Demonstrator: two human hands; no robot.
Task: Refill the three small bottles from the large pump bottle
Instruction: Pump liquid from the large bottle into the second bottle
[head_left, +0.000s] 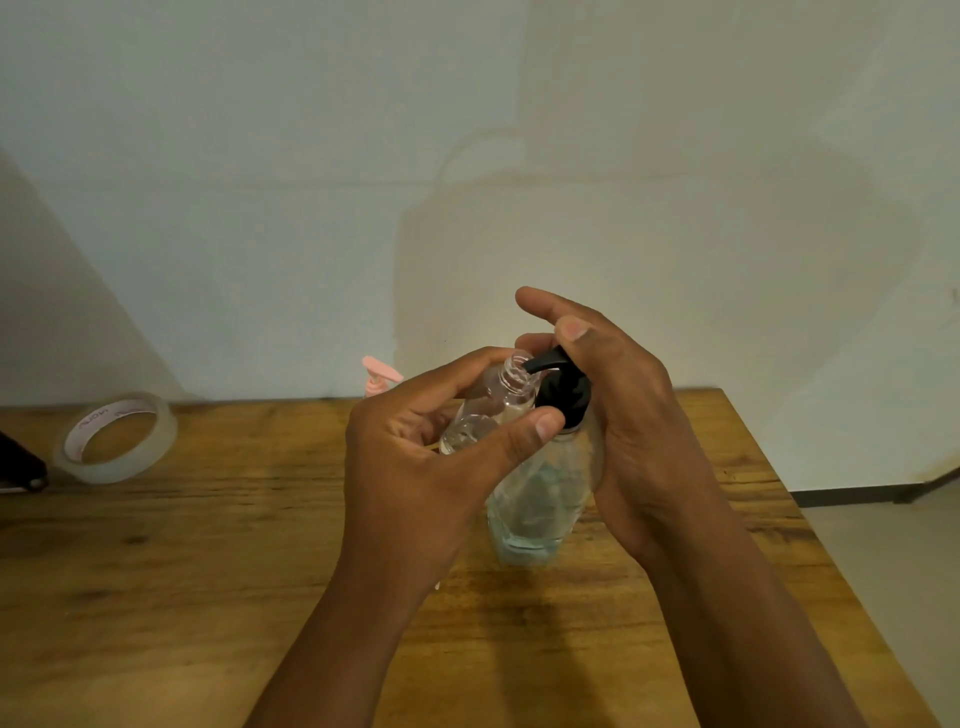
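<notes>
A large clear bottle (535, 509) with a black pump head (563, 392) stands on the wooden table (208, 545), a little liquid at its bottom. My right hand (623, 415) wraps around its neck and pump, fingers resting on the pump top. My left hand (431, 467) grips a small clear uncapped bottle (511, 387), tilted, its open mouth right at the black spout. A pink pump top (379, 376) of another bottle shows behind my left hand; the rest of it is hidden.
A roll of clear tape (117, 439) lies at the table's back left, beside a black object (21, 462) at the left edge. A pale wall stands right behind the table. The table's right edge drops to the floor (893, 571).
</notes>
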